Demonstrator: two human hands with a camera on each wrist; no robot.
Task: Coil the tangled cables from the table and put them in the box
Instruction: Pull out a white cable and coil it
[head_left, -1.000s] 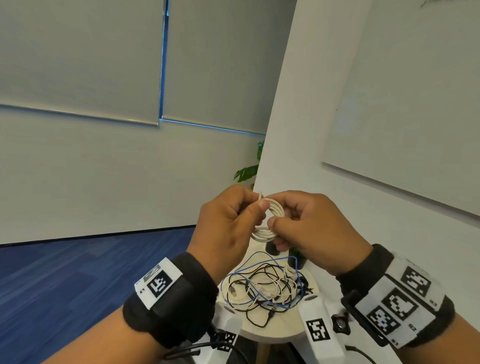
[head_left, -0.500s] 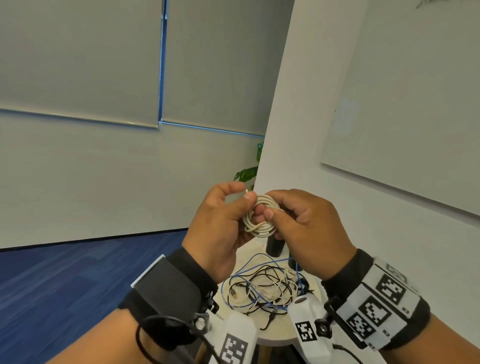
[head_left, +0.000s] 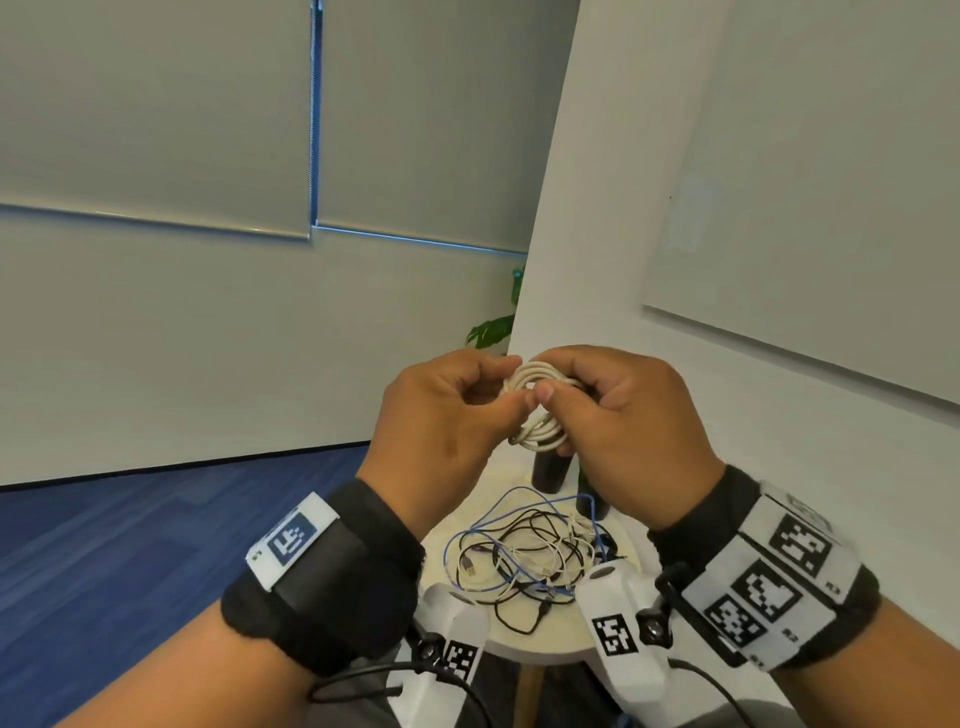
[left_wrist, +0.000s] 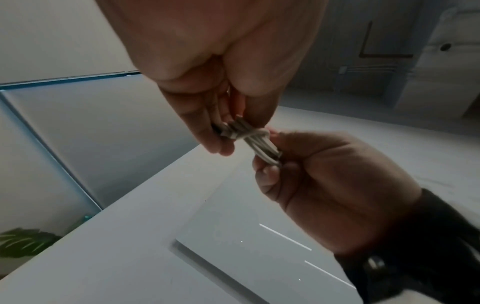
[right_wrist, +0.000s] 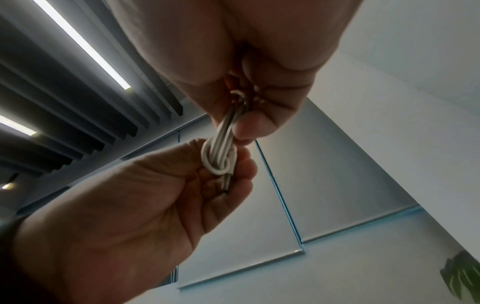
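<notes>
I see a round table (head_left: 524, 642) with tangled cables (head_left: 524, 558), blue carpet (head_left: 130, 530); wrist tags (head_left: 291, 538) seemingly unreadable. Left hand (head_left: 441, 421) and right hand (head_left: 628, 421) pinch the white coil (head_left: 540, 405).

One coiled white cable (head_left: 537, 410), two hands, one cable tangle (head_left: 524, 558).

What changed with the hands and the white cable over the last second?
The left hand turned at the wrist and its fingers went on winding the loose end round the white cable, which now looks flatter and tighter, with a turn across its middle. Both hands drifted slightly left in the picture. The right hand still pinches the bundle. The tangled cables on the round table lie untouched.
</notes>
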